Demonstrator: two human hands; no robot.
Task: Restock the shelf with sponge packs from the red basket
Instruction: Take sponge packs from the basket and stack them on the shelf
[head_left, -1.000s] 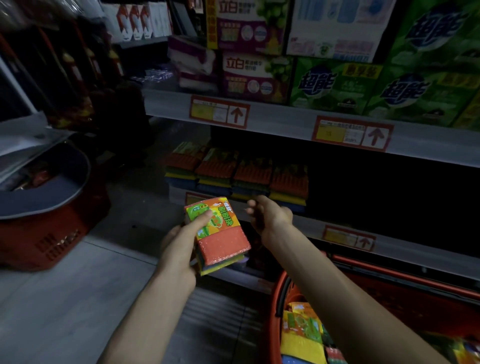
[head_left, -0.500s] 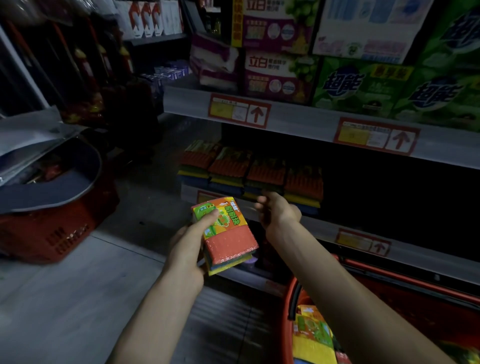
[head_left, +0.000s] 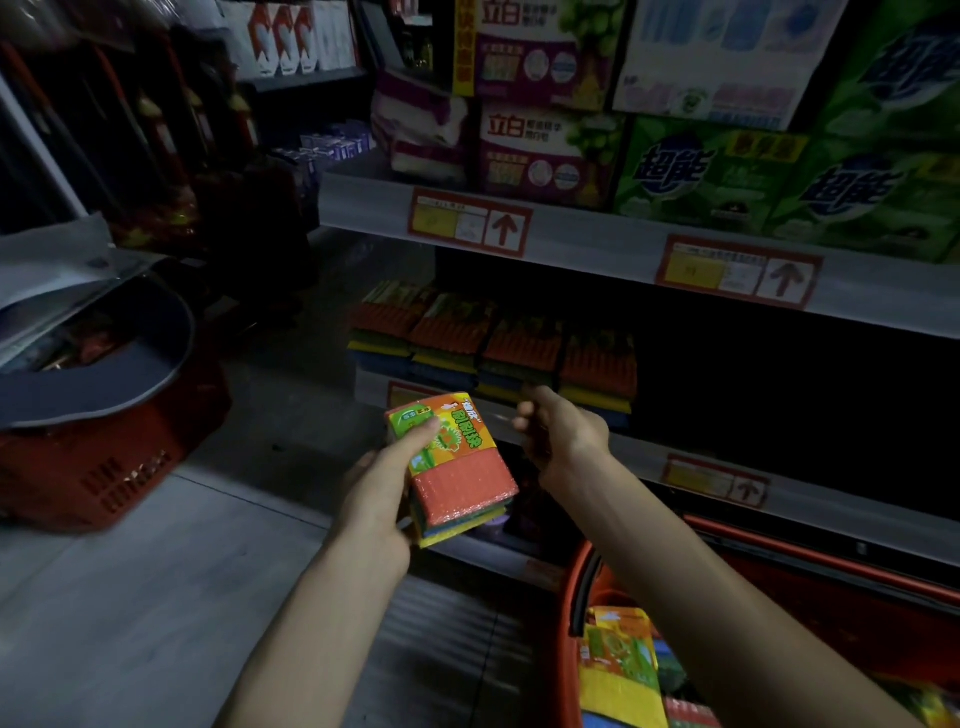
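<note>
My left hand (head_left: 379, 493) grips a sponge pack (head_left: 457, 467) with an orange top and a bright label, thumb lying across the label, in front of the lower shelf (head_left: 779, 493). My right hand (head_left: 561, 436) reaches toward the shelf edge with fingers curled and nothing visible in it, just below the row of sponge packs (head_left: 498, 343) stacked there. The red basket (head_left: 576, 587) stands at the bottom right under my right forearm, with several sponge packs (head_left: 618, 670) inside.
A second red basket (head_left: 104, 467) with a grey cover sits on the floor at left. The upper shelf (head_left: 597, 234) carries green and purple detergent boxes (head_left: 717, 166). The shelf space right of the stacked sponges is dark.
My right hand has moved a little further toward the stacked sponges on the shelf. My left hand keeps its hold on the pack, nearly still.
</note>
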